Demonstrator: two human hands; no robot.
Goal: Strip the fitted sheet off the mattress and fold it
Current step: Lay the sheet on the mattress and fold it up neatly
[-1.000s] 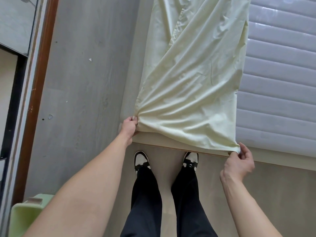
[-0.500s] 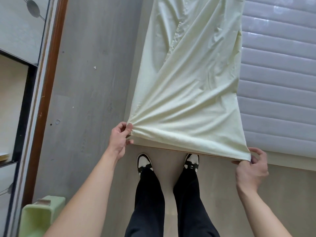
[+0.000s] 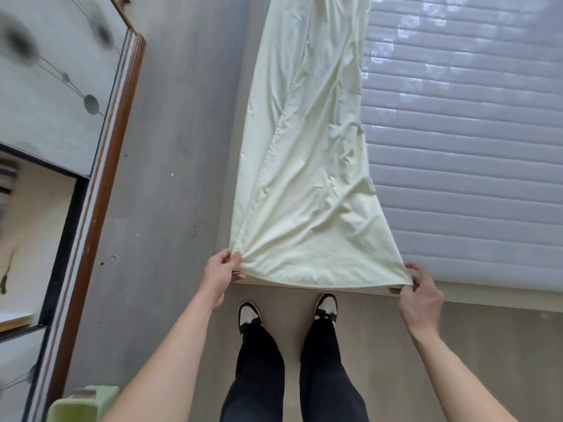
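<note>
A pale yellow fitted sheet [image 3: 307,184] lies folded into a long strip along the left side of the bare quilted white mattress [image 3: 466,141]. Its elastic seam runs down the strip. My left hand [image 3: 217,275] pinches the strip's near left corner, where the cloth bunches. The near right corner is pinched by my right hand [image 3: 422,295] at the foot edge of the bed. The near edge of the sheet is stretched between both hands, just above the beige bed frame [image 3: 487,303].
I stand at the foot of the bed, my shoes [image 3: 249,313] close to the frame. Grey floor [image 3: 170,178] runs along the bed's left. A wardrobe with a brown-framed sliding door [image 3: 100,166] stands further left. A light green box [image 3: 79,405] sits at bottom left.
Both hands have drawn the sheet's near edge toward me and spread it wider; the strip lies straighter and narrower up the mattress. The camera has shifted right and back.
</note>
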